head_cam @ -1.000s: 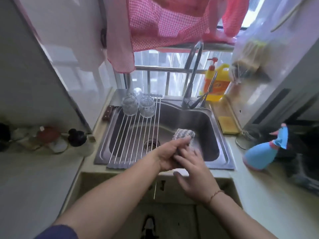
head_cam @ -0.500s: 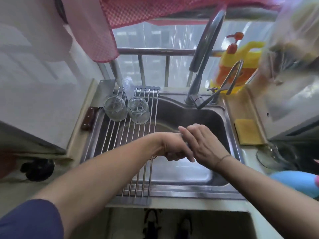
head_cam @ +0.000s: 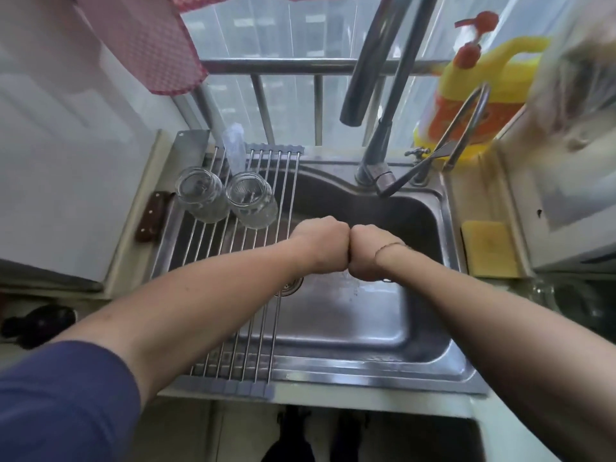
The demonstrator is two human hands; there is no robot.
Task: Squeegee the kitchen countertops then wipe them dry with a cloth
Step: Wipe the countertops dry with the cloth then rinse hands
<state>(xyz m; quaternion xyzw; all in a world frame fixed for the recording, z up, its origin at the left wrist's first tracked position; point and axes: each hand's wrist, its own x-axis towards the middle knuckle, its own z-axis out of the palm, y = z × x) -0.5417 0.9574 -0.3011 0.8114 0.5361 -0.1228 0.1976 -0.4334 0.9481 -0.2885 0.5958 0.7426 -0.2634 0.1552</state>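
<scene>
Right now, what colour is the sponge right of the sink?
Yellow; the sponge shows in the head view.

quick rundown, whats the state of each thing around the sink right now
left hand: fisted over the sink, knuckles against the right hand; cloth not visible
right hand: fisted the same way
faucet: no water running that I can see
two glasses: side by side on the rack
drying rack: unrolled across the sink's left side
sink: wet, not filled
sponge: flat on the right ledge
soap bottle: upright by the window
</scene>
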